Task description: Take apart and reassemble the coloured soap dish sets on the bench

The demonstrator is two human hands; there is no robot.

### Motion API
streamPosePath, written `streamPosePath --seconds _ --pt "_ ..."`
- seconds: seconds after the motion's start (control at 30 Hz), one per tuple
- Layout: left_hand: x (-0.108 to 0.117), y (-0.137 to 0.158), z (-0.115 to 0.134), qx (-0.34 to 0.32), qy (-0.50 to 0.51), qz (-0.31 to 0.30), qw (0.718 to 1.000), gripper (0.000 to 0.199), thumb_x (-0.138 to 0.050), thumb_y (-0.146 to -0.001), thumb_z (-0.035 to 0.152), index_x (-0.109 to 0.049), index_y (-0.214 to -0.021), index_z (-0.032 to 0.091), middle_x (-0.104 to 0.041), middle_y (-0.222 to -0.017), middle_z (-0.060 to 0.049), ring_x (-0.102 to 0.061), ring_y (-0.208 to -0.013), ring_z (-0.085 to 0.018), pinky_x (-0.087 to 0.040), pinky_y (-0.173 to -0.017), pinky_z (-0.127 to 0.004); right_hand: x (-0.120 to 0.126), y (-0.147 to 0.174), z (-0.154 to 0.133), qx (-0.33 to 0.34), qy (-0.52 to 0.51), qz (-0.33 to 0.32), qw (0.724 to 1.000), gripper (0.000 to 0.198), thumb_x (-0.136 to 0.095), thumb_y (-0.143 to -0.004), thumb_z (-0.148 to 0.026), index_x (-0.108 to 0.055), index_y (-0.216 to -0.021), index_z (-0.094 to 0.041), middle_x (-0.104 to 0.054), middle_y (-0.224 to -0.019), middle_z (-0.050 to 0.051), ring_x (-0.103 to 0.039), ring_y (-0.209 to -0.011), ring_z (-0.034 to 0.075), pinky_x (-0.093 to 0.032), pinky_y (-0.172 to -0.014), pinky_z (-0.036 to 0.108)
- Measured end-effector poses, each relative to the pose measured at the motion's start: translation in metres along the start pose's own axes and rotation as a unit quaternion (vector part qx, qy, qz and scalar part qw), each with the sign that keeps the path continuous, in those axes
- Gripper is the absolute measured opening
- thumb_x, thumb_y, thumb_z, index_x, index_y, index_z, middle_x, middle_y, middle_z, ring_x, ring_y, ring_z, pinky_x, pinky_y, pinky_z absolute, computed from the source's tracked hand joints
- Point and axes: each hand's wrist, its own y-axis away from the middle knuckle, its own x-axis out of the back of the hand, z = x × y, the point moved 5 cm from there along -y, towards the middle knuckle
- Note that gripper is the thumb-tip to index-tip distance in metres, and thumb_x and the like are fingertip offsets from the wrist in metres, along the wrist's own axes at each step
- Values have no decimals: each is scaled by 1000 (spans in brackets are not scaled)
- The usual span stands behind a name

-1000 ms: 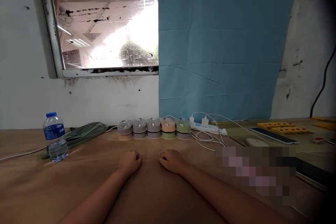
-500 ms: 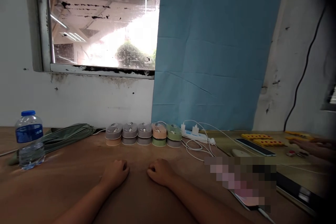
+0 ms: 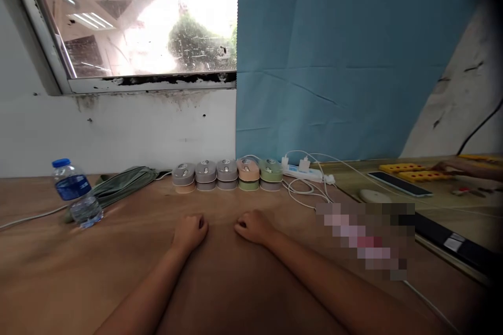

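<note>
Grip: left hand (image 3: 190, 231), right hand (image 3: 254, 226) — both loosely fisted
Stacked boxes (image 3: 227, 170): far edge of table (image 3: 118, 256) — a shove might topple them

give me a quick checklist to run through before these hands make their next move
1. Left hand free: ok, loosely curled on the table, nothing visible in it.
2. Right hand free: ok, also loosely curled on the table, nothing visible in it.
3. Five boxes lined up: ok, in a row beyond both hands, which are apart from them.
4. Box contents: cannot tell, all five look closed.
5. Table free of loose cables: not ok, a white cable runs at the far left and more loop right of the boxes.
6. Bottle capped: ok, blue cap on.
</note>
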Motion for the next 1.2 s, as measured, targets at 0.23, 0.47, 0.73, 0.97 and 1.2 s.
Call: streamPosePath --seconds 0.23,0.47,0.73,0.97,1.2 --pt "1 3 1 0 -14 21 1000 30 -34 -80 32 -60 -79 18 -64 -85 -9 -58 -79 -22 -37 -63 -29 5 3 -6 -20 35 21 999 36 -40 -78 -34 -69 -71 -15 -69 -78 11 -60 -70 21 -34 -59 25" --pt "12 2 -8 17 -25 79 996 20 -42 -75 28 -59 -73 17 -65 -78 -7 -59 -73 -19 -38 -62 -27 14 4 -10 -56 69 45 995 31 -45 -74 -32 -69 -65 -15 -68 -67 10 -60 -61 19 -33 -51 23" --pt "21 -6 -31 46 -62 202 976 23 -43 -72 24 -55 -90 14 -56 -98 -12 -50 -92 -25 -34 -79 -36 7 4 -4 -67 73 34 995 31 -44 -75 -33 -69 -68 -16 -69 -74 10 -60 -67 20 -35 -54 24" --pt "25 -20 -49 91 -89 309 942 43 -46 -71 18 -50 -113 18 -38 -118 -16 -41 -103 -30 -28 -87 -42 5 3 -2 -75 68 31 994 31 -44 -75 -33 -69 -70 -15 -68 -76 10 -60 -70 21 -36 -58 24" --pt "29 -49 -60 111 -50 422 898 50 -54 -70 31 -47 -118 20 -30 -123 -17 -34 -110 -32 -25 -91 -44 2 3 0 -78 73 33 994 32 -43 -75 -33 -69 -70 -16 -68 -74 9 -61 -70 21 -36 -57 24"
